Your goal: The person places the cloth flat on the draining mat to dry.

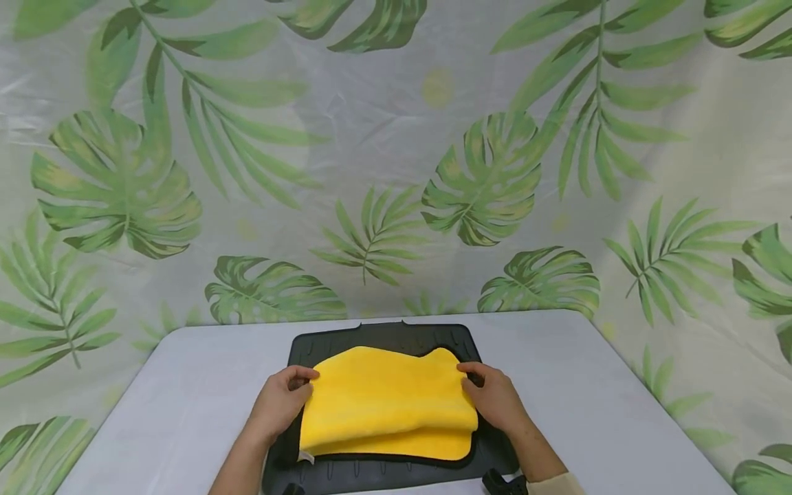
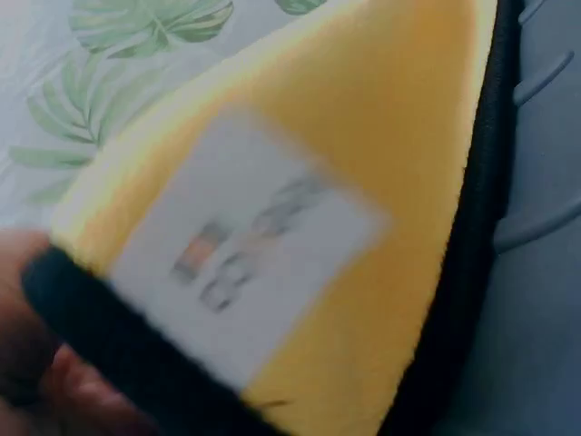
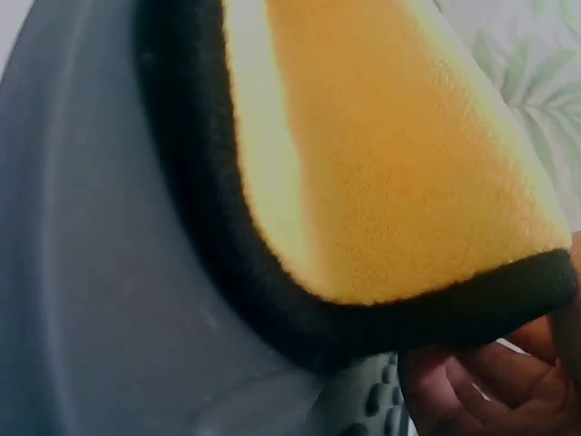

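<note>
A yellow cloth (image 1: 383, 402) with a dark edge band lies folded over a black ribbed tray (image 1: 328, 474). My left hand (image 1: 281, 402) pinches its left edge between thumb and fingers. On the opposite side my right hand (image 1: 495, 399) pinches the right edge the same way. A white label (image 2: 245, 236) with blurred print shows on the cloth in the left wrist view. The dark band (image 3: 408, 322) curves round a corner of the cloth in the right wrist view, beside the fingers. Part of the tray is hidden under the cloth.
The tray stands on a white table (image 1: 185, 405), close to its front edge. Behind the table hangs a pale curtain (image 1: 396, 158) printed with green leaves. Black straps show at both wrists, low in the head view.
</note>
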Demonstrator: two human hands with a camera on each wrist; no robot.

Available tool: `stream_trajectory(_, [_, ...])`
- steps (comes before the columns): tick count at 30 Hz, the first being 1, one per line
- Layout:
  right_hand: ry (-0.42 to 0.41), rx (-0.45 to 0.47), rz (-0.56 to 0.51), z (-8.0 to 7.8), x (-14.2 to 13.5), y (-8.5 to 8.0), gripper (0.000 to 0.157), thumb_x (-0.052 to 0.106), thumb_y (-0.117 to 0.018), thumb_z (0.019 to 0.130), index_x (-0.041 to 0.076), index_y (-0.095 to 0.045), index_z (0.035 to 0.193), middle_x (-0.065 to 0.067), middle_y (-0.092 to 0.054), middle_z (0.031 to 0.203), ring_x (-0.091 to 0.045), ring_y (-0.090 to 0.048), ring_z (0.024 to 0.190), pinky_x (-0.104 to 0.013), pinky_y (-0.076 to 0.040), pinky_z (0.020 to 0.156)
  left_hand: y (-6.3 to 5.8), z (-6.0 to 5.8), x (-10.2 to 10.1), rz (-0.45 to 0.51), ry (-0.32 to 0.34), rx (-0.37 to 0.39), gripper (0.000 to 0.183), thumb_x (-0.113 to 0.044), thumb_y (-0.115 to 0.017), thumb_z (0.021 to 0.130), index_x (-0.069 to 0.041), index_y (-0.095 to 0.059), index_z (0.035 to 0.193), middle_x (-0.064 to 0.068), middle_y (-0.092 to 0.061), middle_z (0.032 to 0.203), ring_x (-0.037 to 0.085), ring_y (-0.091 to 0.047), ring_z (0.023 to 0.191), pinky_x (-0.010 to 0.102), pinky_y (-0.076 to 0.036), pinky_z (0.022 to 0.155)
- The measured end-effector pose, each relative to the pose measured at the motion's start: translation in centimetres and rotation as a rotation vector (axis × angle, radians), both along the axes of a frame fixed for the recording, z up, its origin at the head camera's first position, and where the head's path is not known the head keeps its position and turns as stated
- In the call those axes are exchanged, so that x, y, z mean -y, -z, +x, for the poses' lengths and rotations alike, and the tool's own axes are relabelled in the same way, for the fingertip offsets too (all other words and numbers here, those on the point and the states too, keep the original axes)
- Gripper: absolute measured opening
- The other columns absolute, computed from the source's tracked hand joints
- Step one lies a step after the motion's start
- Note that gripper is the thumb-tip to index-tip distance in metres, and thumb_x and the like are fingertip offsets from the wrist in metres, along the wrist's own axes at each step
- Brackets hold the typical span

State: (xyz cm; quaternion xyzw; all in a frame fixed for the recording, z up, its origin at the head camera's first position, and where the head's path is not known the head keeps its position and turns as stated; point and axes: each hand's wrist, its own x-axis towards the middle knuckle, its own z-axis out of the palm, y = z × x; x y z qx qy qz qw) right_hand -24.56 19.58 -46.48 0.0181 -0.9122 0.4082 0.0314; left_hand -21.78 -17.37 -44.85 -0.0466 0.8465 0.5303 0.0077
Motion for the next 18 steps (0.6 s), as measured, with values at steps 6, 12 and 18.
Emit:
stream_trajectory(6, [-0.096,0.115,-0.060,-0.2,0.0,0.0,0.045,0.001,-0.056,0.095,0.013,-0.065,0.137,-0.020,-0.061,0.141,-0.018,-0.054,0.067,-0.030,-0.045,0.068,1.0,-0.3,-0.4,0.106,0.197,0.084,0.064,0.001,-0.058,0.087,-0.008,-0.050,0.150,0.024,-0.041,0.159,0.043,-0.047,0.140,0.035,-0.049,0.083])
stream_trajectory(12, [-0.015,0.011,-0.113,-0.8,0.1,0.1,0.041,0.006,-0.055,0.099,0.010,-0.064,0.139,-0.020,-0.062,0.141,-0.023,-0.065,0.096,-0.032,-0.053,0.081,0.9,-0.6,-0.6,0.079,0.146,-0.016,0.064,-0.004,-0.056,0.094,-0.014,-0.044,0.156,0.011,-0.038,0.165,0.042,-0.030,0.153,0.040,-0.046,0.094])
stream_trajectory(18, [-0.034,0.033,-0.064,-2.1,0.1,0.3,0.034,0.010,-0.056,0.101,0.009,-0.068,0.132,-0.018,-0.065,0.138,-0.033,-0.064,0.119,-0.049,-0.055,0.100,1.0,-1.1,-0.4,-0.038,0.097,-0.056,0.045,-0.022,-0.059,0.104,-0.009,-0.056,0.146,0.017,-0.050,0.155,0.043,-0.045,0.144,0.056,-0.047,0.110])
